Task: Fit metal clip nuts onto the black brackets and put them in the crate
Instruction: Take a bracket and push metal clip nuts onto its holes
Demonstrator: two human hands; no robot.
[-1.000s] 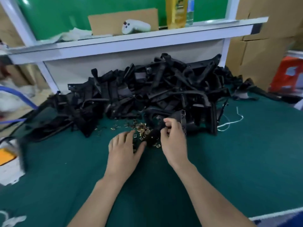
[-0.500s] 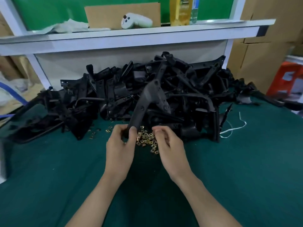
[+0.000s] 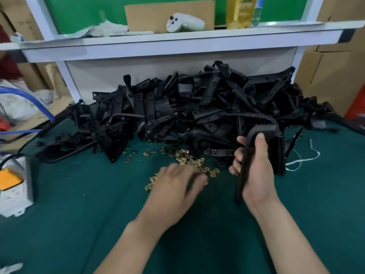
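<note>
The clip nuts [image 3: 190, 161] lie loose on the green table [image 3: 79, 224] just in front of the pile of black brackets [image 3: 197, 107]. They are small, thin, brass-coloured stampings, likely light and springy, probably best pinched by the edges one at a time. The left hand [image 3: 175, 188] lies palm down over the near edge of the scatter; it is blurred, so I cannot tell whether its fingers hold a nut. To its right, the right hand [image 3: 258, 175] grips one bracket [image 3: 240, 184] round its long straight leg, fingers wrapped and thumb up by the bend. The part looks rigid, moulded and not heavy, so a firm hold on the leg should steady it. No crate is in view. At the far left a white socket box [image 3: 13, 190] sits on the table and a blue hose [image 3: 37, 103] runs beyond the edge. The tangled pile crowds the nuts from behind and could snag the held bracket. A white string [image 3: 304, 160] lies to the right.
</note>
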